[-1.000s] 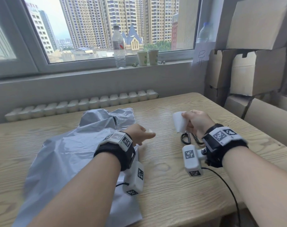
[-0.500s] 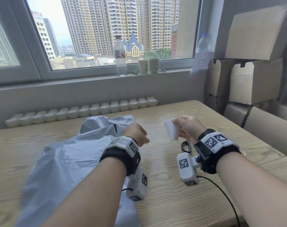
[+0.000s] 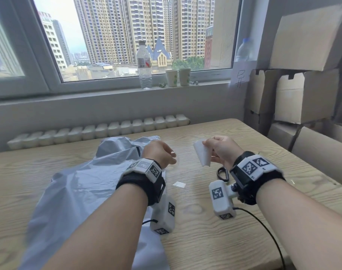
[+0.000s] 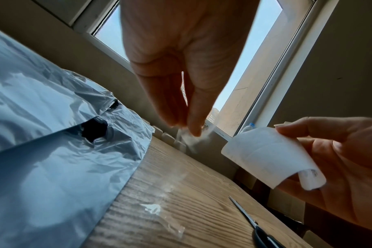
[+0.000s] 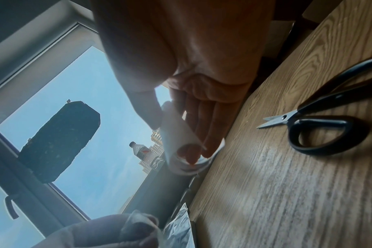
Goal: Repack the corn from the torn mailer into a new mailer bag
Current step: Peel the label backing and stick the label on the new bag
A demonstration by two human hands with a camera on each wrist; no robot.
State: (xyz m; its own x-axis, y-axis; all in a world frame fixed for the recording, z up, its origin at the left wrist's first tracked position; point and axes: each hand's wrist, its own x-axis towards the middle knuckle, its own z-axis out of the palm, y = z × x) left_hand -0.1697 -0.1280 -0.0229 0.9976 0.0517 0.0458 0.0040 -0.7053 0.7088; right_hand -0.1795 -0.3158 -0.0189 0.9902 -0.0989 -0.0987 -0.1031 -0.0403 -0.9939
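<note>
Closest to me, under my left forearm, is the crinkly grey plastic mailer bag point(image 3: 72, 188), flat on the light wood-grain table point(image 3: 205, 240); can't see any corn. My left hand point(image 3: 159, 153) hovers above its far edge, fingertips pinching a thin clear film scrap point(image 4: 184, 90). A small clear film piece point(image 3: 179, 184) lies between my wrists. Just beside my right wrist are black-handled scissors point(image 5: 321, 120). My right hand point(image 3: 221, 151) grips a curled white paper label point(image 3: 202, 153) between thumb and fingers. Beyond, a clear plastic water bottle point(image 3: 144, 65) stands on the sill.
</note>
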